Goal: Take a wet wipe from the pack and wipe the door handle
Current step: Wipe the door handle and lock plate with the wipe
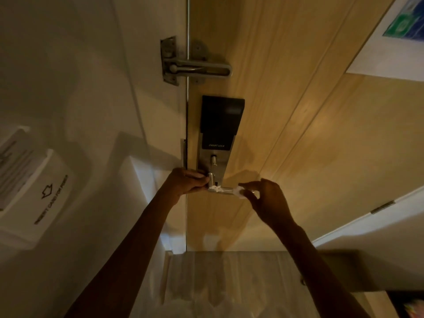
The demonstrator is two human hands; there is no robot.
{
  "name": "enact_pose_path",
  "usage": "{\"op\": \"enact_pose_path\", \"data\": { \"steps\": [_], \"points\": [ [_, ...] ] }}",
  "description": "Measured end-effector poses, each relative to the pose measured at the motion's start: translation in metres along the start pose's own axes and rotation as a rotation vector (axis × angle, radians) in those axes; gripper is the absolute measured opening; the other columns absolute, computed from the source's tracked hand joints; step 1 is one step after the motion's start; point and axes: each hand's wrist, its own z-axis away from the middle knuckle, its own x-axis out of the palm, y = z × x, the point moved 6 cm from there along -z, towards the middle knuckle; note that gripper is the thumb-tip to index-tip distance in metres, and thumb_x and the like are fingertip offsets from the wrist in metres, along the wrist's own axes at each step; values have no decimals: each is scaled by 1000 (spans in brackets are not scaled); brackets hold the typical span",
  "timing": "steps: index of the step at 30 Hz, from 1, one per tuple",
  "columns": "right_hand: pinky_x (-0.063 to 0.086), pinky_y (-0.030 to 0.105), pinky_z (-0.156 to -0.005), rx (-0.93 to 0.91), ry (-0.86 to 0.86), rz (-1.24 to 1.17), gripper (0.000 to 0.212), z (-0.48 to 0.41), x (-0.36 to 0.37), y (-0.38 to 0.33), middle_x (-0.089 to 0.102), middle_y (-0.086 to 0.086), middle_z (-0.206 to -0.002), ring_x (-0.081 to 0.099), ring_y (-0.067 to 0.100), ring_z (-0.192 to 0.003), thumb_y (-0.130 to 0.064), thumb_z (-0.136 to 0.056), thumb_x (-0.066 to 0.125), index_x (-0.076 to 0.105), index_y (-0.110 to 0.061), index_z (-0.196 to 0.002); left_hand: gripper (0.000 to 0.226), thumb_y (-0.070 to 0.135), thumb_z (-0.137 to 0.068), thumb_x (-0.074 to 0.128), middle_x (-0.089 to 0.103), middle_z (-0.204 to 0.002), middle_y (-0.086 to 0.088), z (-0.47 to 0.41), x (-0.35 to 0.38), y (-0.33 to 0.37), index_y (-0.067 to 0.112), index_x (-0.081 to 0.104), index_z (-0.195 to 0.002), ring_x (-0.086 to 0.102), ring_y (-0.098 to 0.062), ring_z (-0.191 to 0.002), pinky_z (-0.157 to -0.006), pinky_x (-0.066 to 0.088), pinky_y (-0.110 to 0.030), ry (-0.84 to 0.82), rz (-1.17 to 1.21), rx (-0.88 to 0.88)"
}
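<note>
Black lock panel (220,121) on the wooden door (286,111): white lettering "SMART LOCK" near its lower edge. White card holder (46,191) on the wall at left: an outlined arrow above a line reading "INSERT CARD FOR POWER", partly blurred. Paper notice (13,161) beside it and the green-blue sign (406,19) at top right carry print too blurred to read.

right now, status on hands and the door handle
Left hand gripping door handle at its pivot end. Right hand pinching wet wipe against the lever. Nothing in the way.
</note>
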Motion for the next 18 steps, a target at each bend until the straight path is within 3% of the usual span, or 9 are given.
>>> {"op": "enact_pose_path", "data": {
  "steps": [1, 3, 6, 8, 10, 12, 14, 18],
  "points": [
    [46, 25, -75, 5, 0, -27, 19, -4, -2, 2, 76, -3, -101, 61, 3, -82, -31, -91, 63, 76, -23, -103, 27, -5, -79, 70, 71, -105, -23, 0, 0, 0, -9, 67, -105, 74, -18, -73, -68, 60, -23, 3, -7, 6],
    [47, 32, -91, -22, -59, -26, 18, -10, 7, -7, 75, -2, -104, 67, 11, -92, -30, -92, 62, 76, -23, -102, 26, -5, -79, 69, 70, -104, -23, 0, -1, 0, -9, 67, -105, 74, -15, -69, -66, 60, -22, 9, -9, 7],
    [33, 33, -106, -101, -92, 38, 20, -7, 21, -14, 73, -6, -110, 65, 8, -101, -30, -96, 57, 73, -24, -106, 28, -6, -79, 70, 70, -102, -23, -1, 0, -1, -9, 67, -107, 74, -14, -68, -63, 59, -20, 8, -1, -1],
    [37, 34, -104, -75, -94, 58, 19, -3, 6, 3, 73, -9, -110, 65, 4, -97, -32, -94, 59, 72, -27, -107, 28, -6, -78, 71, 70, -102, -22, -1, -1, -2, -9, 67, -106, 74, -14, -68, -62, 59, -19, 17, -4, -5],
    [47, 29, -90, -38, -68, 54, 15, -4, -14, 19, 75, -10, -103, 61, -3, -84, -29, -89, 67, 74, -29, -101, 27, -5, -77, 72, 71, -103, -21, -1, -2, -2, -7, 68, -104, 74, -15, -70, -62, 58, -19, 22, -19, -3],
    [46, 20, -78, -48, -32, 12, 13, -7, -18, 14, 76, -5, -96, 58, -5, -79, -20, -85, 71, 77, -26, -95, 27, -5, -77, 72, 71, -103, -21, -2, -2, -2, -7, 69, -104, 75, -16, -72, -63, 58, -19, 14, -27, -4],
    [41, 18, -77, -103, -51, -3, 13, -7, -2, -9, 76, -1, -95, 58, -3, -81, -15, -90, 66, 76, -21, -95, 29, -6, -77, 71, 71, -102, -22, -2, -2, 0, -9, 67, -106, 75, -16, -71, -62, 58, -19, 13, -18, 3],
    [45, 12, -79, -59, -57, -22, 17, -1, -1, 1, 75, -8, -100, 58, -9, -82, -28, -94, 59, 75, -25, -100, 30, -2, -77, 74, 72, -101, -21, -1, -2, 0, -8, 69, -106, 75, -20, -78, -66, 60, -21, 2, -64, 3]
  ]
}}
